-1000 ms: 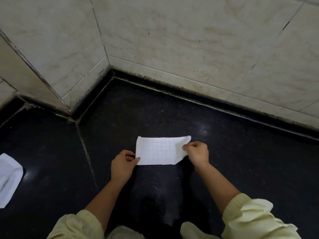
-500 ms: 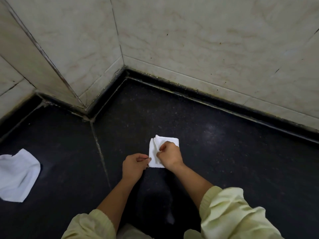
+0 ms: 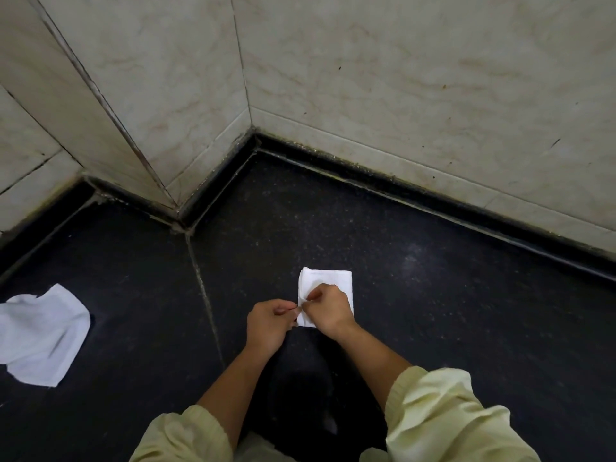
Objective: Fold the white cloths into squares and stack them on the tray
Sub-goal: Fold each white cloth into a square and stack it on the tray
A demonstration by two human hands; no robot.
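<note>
A small white cloth [image 3: 328,279], folded to a rough square, lies flat on the black stone counter [image 3: 416,295]. My right hand [image 3: 328,308] rests on its near half, thumb and forefinger pinching the left edge. My left hand [image 3: 268,323] is just left of the cloth, pinching the same near-left corner with its fingertips. A second white cloth [image 3: 40,335] lies crumpled and unfolded at the far left edge of the view. No tray is in view.
Cream marble wall tiles [image 3: 400,95] rise behind the counter and meet at an inner corner [image 3: 251,135]. A grout seam [image 3: 206,295] runs across the counter left of my hands. My pale yellow sleeves [image 3: 450,418] fill the bottom.
The cloth was a long strip held at both ends. My right hand brought its end over to the left, halving it into a square. The view shifted right, showing more of the crumpled cloth.
</note>
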